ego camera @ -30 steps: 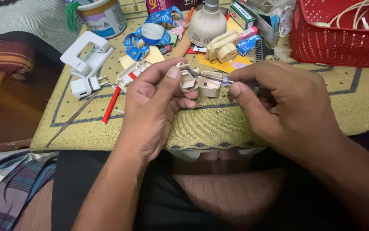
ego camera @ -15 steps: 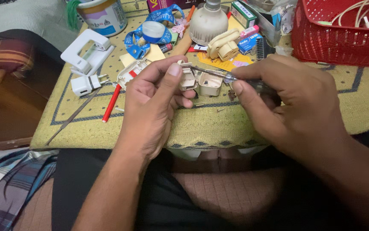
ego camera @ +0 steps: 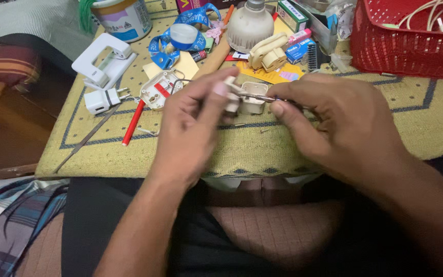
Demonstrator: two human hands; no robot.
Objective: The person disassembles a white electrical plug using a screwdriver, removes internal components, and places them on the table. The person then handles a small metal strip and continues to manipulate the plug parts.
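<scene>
- Head view: left hand [ego camera: 193, 128] pinches a cream plug shell [ego camera: 247, 97] above the desk [ego camera: 432, 128].
- Right hand [ego camera: 339, 120] grips a screwdriver [ego camera: 265, 97], tip inside the shell.
- Shell looks open, unassembled; another opened plug [ego camera: 159, 90] lies beside a red pen [ego camera: 133, 122].

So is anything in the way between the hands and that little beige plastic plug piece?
Nothing visible: the left hand already grips the small beige plastic plug piece, and the right hand has a thin metal screwdriver on it.

dim warm indoor light, soft shadows, left hand [ego camera: 193, 131] motion-blurred, lower frame dark, no glare
</scene>
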